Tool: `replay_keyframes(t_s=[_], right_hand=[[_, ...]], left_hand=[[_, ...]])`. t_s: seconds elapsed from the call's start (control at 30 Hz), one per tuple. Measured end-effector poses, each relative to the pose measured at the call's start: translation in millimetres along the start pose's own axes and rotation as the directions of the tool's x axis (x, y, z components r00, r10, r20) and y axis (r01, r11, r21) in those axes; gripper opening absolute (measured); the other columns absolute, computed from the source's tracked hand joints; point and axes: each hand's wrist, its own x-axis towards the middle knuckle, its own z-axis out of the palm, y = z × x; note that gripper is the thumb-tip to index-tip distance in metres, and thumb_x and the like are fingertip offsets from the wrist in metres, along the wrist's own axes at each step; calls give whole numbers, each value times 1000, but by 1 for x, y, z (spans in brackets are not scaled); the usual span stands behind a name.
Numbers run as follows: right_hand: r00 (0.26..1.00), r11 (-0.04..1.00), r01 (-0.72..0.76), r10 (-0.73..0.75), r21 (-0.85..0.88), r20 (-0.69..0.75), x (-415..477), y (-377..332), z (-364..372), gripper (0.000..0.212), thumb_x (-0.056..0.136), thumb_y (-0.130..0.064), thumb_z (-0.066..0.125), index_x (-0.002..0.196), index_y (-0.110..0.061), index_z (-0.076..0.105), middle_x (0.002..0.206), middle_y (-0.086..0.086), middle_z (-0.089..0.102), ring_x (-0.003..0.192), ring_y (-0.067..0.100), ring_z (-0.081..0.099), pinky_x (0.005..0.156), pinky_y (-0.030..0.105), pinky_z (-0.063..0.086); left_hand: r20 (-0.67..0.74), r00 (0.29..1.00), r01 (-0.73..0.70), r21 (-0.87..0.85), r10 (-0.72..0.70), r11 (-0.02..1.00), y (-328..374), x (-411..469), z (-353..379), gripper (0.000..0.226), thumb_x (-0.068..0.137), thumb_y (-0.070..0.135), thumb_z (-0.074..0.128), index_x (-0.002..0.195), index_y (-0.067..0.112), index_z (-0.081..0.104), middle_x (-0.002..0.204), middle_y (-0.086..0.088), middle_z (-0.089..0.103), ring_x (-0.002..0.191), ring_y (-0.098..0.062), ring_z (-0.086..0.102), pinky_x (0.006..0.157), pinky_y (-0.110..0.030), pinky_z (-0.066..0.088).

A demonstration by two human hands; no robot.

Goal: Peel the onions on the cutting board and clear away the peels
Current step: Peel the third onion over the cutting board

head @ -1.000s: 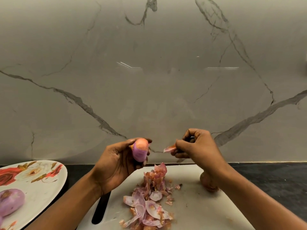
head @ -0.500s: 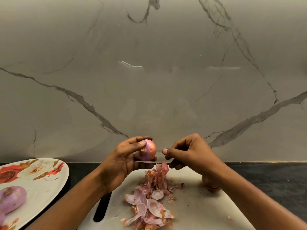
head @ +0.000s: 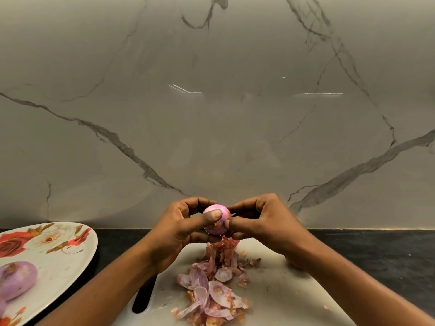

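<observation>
Onion [head: 215, 225], mostly pink and bare, sits at the lower centre of the frame, held above the cutting board [head: 282, 292] between both hands. The left hand [head: 179, 229] curls its fingers [head: 200, 237] round it, thumb across its front. The right hand [head: 261, 222] pinches its right side. Peels [head: 211, 288] lie heaped on the board below. At lower left a second onion [head: 16, 280] rests on a flowered plate [head: 70, 255].

Flowered plate [head: 61, 276], marble wall [head: 211, 128], dark counter [head: 376, 251].
White plate with red rose print at 8 o'clock, cut off at the left edge, on black counter running 9 to 3; grey dark-veined marble wall fills 12 o'clock.
</observation>
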Motion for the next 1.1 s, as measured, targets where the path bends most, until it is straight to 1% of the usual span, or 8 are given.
replay_keyframes(t_s=[0.1,0.27,0.43,0.57,0.73,0.9,1.0,1.1], right_hand=[[1000,999,26,-26,-31,0,1,1,0,23,89,-10,81,112,-12,83,90,5,83,85,25,81,81,39,67],[999,1000,24,-24,0,-39,0,1,-2,24,92,-1,75,112,-10,82,92,6,83,86,23,81,82,35,67],[996,995,17,-9,95,-87,2,-3,-4,16,94,-9,76,109,-8,82,91,11,82,86,25,81,84,42,67],[998,999,41,-39,30,-50,0,0,1,41,87,-22,86,125,-11,76,94,6,83,87,21,81,83,41,67],[995,993,82,-86,-80,-55,0,2,1,26,89,-16,83,114,-21,81,92,-1,83,86,17,80,80,36,67],[989,996,61,-69,-69,-128,1,2,-1,21,95,-2,70,106,-13,84,86,3,83,81,17,81,78,33,67],[986,994,69,-81,-90,-145,2,2,-2,11,95,-11,75,101,-10,84,83,3,82,78,18,81,76,36,68],[990,986,98,-111,-135,-90,-1,2,0,13,91,-25,82,98,-14,85,82,1,82,78,20,80,76,38,68]], left_hand=[[4,1000,13,10,-13,1000,0,0,-1,47,79,25,82,120,3,72,116,-16,75,102,-39,76,77,-38,65],[31,999,11,-56,-9,998,-1,2,-5,44,85,27,78,122,4,72,118,-19,74,107,-40,74,82,-39,65],[-60,998,-24,-61,21,998,1,3,-5,49,83,25,88,123,4,70,121,-20,73,108,-39,74,83,-41,65],[-84,996,-39,-30,36,999,0,3,-3,52,76,24,87,120,3,70,122,-22,71,107,-39,75,84,-44,65],[-70,997,-26,-6,25,1000,-3,3,-3,53,75,20,94,119,2,70,124,-21,69,106,-39,75,83,-46,65],[-65,997,-34,-21,32,999,-1,2,-1,52,74,18,89,120,2,69,124,-19,68,104,-39,76,81,-43,65],[-110,993,-51,-37,46,998,0,3,-2,57,68,21,88,118,2,68,123,-18,68,101,-39,76,80,-42,66],[-130,989,-73,-61,64,995,1,3,-3,59,66,17,88,119,2,66,114,-12,72,99,-37,76,77,-39,66]])
